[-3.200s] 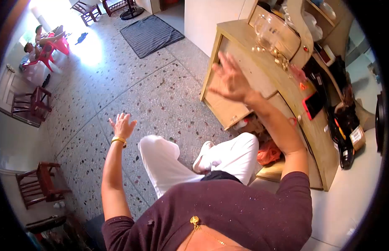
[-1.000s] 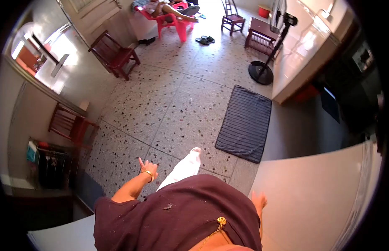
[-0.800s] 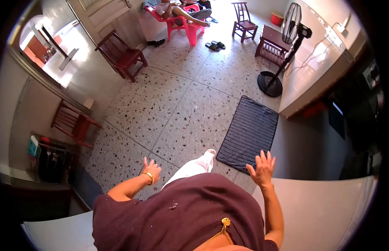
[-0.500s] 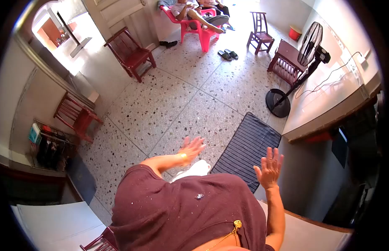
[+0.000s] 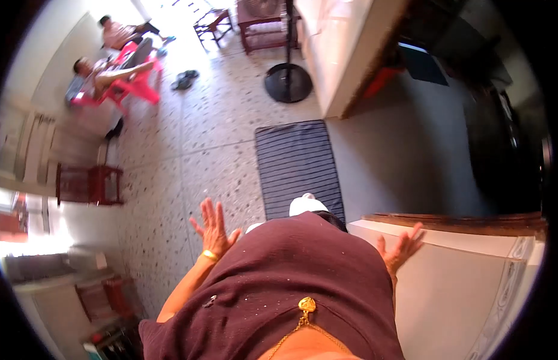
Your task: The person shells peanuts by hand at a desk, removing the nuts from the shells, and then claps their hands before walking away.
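My left hand [image 5: 214, 231] is held out at waist height with its fingers spread and nothing in it, a gold band [image 5: 210, 255] at the wrist. On the other side of my body, my right hand [image 5: 403, 249] is also empty, fingers apart, near the pale wall [image 5: 450, 276]. Between them is my maroon shirt [image 5: 303, 252], with a gold pendant [image 5: 307, 305] on a chain. A white shoe [image 5: 307, 204] shows below the shirt, over the dark striped mat [image 5: 297, 159].
A doorway opens onto a grey floor [image 5: 387, 144] at right. The black fan base [image 5: 288, 83] stands beyond the mat. Two people sit at upper left, one in a pink chair [image 5: 141, 84]. Dark slippers [image 5: 185, 79] and a red wooden chair [image 5: 90, 184] are on the speckled floor [image 5: 225, 120].
My view has turned right toward the doorway, so the mat sits ahead of me and the chairs have shifted left. The white shoe is over the mat now. Both hands stay spread and empty.
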{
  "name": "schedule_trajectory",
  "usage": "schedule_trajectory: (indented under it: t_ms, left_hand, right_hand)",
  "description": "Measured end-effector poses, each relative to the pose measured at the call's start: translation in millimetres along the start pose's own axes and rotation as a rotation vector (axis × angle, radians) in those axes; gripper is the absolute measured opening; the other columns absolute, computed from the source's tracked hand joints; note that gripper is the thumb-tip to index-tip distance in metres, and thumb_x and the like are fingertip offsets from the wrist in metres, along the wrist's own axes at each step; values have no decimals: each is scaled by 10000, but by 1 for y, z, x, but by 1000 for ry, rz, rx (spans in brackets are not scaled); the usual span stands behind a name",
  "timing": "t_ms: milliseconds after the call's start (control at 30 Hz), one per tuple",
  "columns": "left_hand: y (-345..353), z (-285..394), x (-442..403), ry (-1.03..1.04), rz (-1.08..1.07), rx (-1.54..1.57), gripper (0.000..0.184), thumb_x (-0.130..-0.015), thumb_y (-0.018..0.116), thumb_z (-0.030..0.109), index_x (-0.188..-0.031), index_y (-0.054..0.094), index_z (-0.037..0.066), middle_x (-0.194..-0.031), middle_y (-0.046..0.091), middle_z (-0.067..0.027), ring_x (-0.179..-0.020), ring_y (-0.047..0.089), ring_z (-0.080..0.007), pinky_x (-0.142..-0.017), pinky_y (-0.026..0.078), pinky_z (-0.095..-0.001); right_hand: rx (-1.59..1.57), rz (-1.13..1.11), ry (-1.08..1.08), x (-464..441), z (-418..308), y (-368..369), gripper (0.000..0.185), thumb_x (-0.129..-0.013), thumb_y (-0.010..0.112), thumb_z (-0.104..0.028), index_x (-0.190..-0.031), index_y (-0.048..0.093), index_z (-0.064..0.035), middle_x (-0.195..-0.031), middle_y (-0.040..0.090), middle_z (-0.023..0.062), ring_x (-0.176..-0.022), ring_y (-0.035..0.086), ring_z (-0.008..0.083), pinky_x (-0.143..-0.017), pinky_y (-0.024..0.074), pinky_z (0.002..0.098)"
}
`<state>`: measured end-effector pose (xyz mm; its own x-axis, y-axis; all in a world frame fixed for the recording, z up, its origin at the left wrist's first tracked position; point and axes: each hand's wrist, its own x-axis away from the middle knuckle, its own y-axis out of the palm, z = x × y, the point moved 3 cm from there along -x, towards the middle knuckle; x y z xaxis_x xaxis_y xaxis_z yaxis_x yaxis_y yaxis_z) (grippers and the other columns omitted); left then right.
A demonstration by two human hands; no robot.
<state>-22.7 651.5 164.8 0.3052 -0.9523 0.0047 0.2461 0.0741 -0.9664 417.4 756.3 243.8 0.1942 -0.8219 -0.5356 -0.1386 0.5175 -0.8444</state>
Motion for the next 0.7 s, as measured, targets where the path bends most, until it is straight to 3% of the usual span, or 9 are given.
schedule_trajectory:
  t_ms: [133, 200, 267, 400, 433, 533, 633, 667, 700]
  left_hand:
    - [17, 81, -112, 236, 50, 146, 986, -703, 667, 354, -1406, 25, 98, -1447, 9, -217, -1350, 30, -329, -994, -58, -590]
    - [27, 164, -189, 385, 64, 236, 928, -716, 662, 333, -1401, 87, 83, -1445, 38, -216, -1348, 44, -331, -1014, -22, -576]
    - [16, 258, -248, 607, 47, 190, 889, -688, 692, 293, -1374, 178, 58, -1426, 129, -224, -1339, 103, -337, -1022, 32, -577]
    - [9, 408, -323, 1143, 151, 98, 827, -669, 680, 239, -1361, 243, 113, -1436, 177, -135, -1339, 142, -278, -1038, 74, -557]
    - [15, 430, -342, 1167, 172, 125, 809, -682, 663, 222, -1364, 238, 122, -1440, 182, -106, -1340, 146, -260, -1045, 76, -547]
    - [55, 463, -399, 1051, 40, 93, 732, -724, 626, 234, -1353, 267, 130, -1415, 231, -97, -1313, 208, -265, -1039, 151, -520]
    - [159, 454, -485, 1156, -315, -356, 716, -734, 621, 250, -1355, 272, 172, -1393, 264, -80, -1305, 221, -234, -1036, 182, -512]
    - [183, 450, -511, 1140, -490, -603, 616, -771, 572, 373, -1312, 344, 187, -1351, 347, -33, -1275, 266, -219, -1042, 147, -523]
    - [189, 489, -530, 1197, -469, -613, 616, -771, 572, 373, -1312, 344, 187, -1351, 347, -33, -1275, 266, -219, -1042, 147, -523]
  right_hand:
    - [-217, 113, 54, -98, 15, 69, 650, -785, 566, -485, -1249, 363, -77, -1371, 275, 205, -1280, 149, 448, -983, 104, 608]
    - [-152, -25, 26, -143, 14, 117, 596, -750, 601, -486, -1135, 473, -49, -1348, 320, 178, -1260, 183, 454, -976, 113, 617]
    - [-180, -343, -119, -195, 6, 142, 567, -730, 610, -495, -1077, 542, -51, -1326, 364, 161, -1271, 180, 436, -967, 98, 635]
    - [-74, -223, -340, -285, 60, 188, 541, -721, 610, -477, -1065, 580, -60, -1245, 451, 164, -1276, 207, 386, -957, 89, 653]
    - [-15, -174, -347, -306, 74, 189, 530, -723, 612, -463, -1066, 583, -61, -1232, 464, 164, -1275, 217, 376, -952, 93, 659]
    - [-139, -490, -114, -383, 106, 140, 577, -749, 606, -433, -1173, 515, -53, -1282, 434, 131, -1262, 261, 336, -981, 134, 591]
    - [-856, 37, -335, -467, 92, 88, 669, -769, 602, -452, -1183, 455, 53, -1228, 458, 233, -1074, 496, 334, -898, 396, 397]
    - [-1209, 23, -226, -489, 76, 73, 723, -772, 602, -477, -1230, 406, 47, -1237, 458, 221, -1111, 488, 284, -928, 383, 407]
    - [-1858, 235, -238, -514, 38, 87, 790, -750, 622, -500, -1283, 352, 17, -1267, 436, 212, -1159, 459, 257, -965, 356, 408]
